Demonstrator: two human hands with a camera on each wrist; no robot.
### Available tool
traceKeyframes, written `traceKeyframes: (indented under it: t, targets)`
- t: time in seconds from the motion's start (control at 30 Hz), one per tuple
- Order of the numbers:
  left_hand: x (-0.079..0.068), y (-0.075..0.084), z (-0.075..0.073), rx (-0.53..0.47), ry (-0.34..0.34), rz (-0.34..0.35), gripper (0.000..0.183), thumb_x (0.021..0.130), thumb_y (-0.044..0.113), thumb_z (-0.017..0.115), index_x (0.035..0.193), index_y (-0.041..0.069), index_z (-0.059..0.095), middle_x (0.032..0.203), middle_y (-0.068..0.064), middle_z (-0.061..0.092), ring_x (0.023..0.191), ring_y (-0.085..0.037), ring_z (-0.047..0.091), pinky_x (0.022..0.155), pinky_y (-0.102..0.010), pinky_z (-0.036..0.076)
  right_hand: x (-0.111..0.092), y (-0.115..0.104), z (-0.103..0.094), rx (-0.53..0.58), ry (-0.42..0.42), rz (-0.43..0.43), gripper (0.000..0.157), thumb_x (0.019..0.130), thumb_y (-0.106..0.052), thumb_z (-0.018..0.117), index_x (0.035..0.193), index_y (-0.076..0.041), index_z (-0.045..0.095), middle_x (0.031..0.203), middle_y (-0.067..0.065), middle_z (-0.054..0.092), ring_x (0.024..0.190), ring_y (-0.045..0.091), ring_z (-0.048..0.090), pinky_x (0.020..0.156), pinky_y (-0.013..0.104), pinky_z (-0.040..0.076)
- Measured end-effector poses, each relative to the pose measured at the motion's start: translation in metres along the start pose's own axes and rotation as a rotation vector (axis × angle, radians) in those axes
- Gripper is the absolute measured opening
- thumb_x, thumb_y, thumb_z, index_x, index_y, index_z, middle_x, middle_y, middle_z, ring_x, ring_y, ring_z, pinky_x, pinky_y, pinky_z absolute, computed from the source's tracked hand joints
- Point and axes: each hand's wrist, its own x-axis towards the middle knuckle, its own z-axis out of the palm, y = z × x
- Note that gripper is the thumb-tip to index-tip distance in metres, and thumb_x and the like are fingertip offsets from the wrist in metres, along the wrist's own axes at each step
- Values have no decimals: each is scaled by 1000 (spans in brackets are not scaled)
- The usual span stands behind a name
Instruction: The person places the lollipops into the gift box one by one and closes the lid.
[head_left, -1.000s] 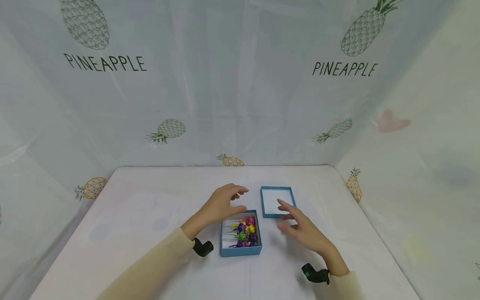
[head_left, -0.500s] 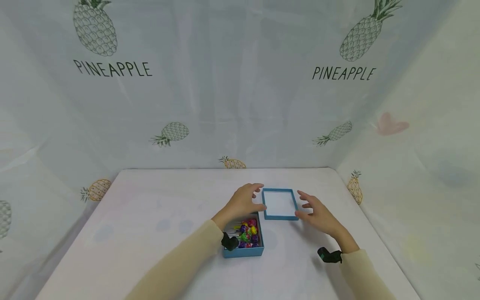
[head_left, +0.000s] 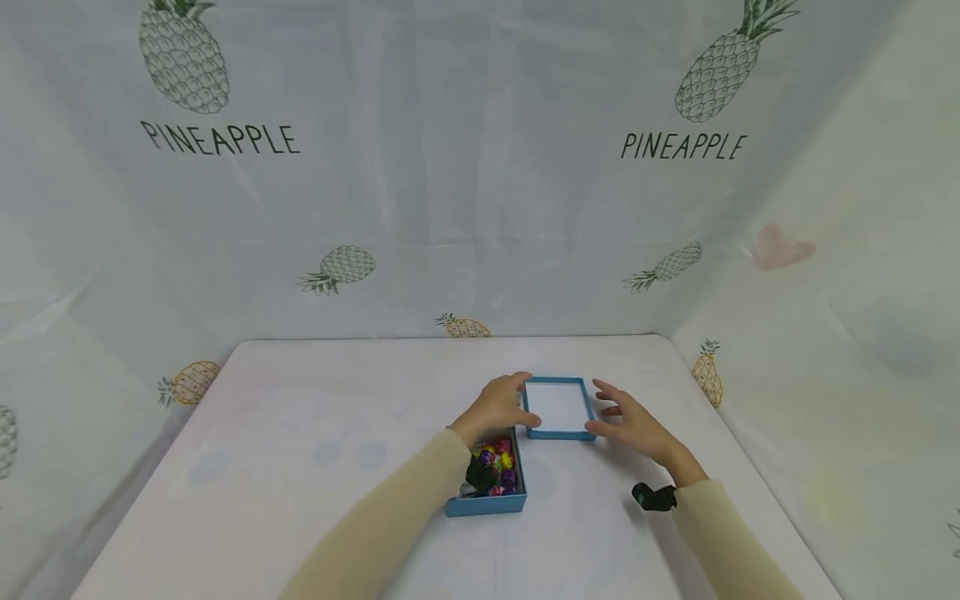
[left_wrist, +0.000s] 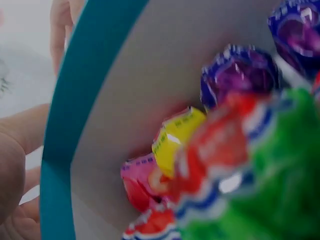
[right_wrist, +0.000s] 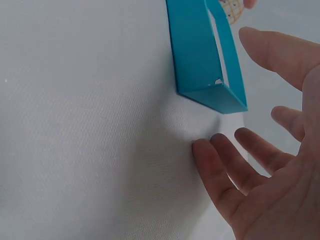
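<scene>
A shallow blue lid [head_left: 561,435] with a white inside lies hollow side up on the table. At its left side is my left hand [head_left: 497,406], thumb and fingers spread; whether it touches the rim I cannot tell. My right hand [head_left: 633,427] is at the lid's right side. In the right wrist view, its loosely bent fingers [right_wrist: 232,162] stand apart from the blue lid [right_wrist: 200,55]. Under my left wrist sits the open blue box [head_left: 487,505], partly covered by the sleeve. Wrapped lollipops [head_left: 506,458] lie inside it, close up in the left wrist view.
A white cloth covers the table [head_left: 300,400], whose back edge meets a hanging curtain [head_left: 450,183] printed with pineapples. Black wrist cameras are worn on both arms; the left one [head_left: 482,475] hangs over the box.
My left hand has moved right from above the box to the lid's left side. The right hand has shifted right and slightly back to the lid's other side. Lid and box stay put.
</scene>
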Motion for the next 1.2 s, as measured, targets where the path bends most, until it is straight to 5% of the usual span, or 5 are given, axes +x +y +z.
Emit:
traceKeyframes:
  t: [0.57, 0.97, 1.2]
  targets:
    - [5, -1, 2, -17, -92, -60, 99, 87, 25, 90, 165, 2, 34, 154, -17, 57, 146, -35, 49, 122, -49, 38, 11, 0, 6, 63, -53, 13, 87, 101, -32, 73, 168, -6, 24, 160, 31, 43, 143, 49, 47, 114, 67, 40]
    - [13, -9, 0, -18, -17, -49, 97, 89, 24, 87, 166, 3, 31, 148, -16, 59, 137, -35, 56, 116, -48, 45, 15, -18, 14, 96, -23, 64, 89, 103, -34, 71, 169, -7, 19, 166, 29, 34, 145, 49, 46, 112, 63, 45]
    - [4, -11, -12, -32, 64, -11, 90, 91, 25, 85, 164, 6, 37, 142, -13, 62, 127, -32, 60, 111, -49, 48, 14, -39, 15, 120, 15, 71, 90, 105, -36, 69, 170, -7, 14, 166, 27, 32, 144, 48, 45, 110, 61, 47]
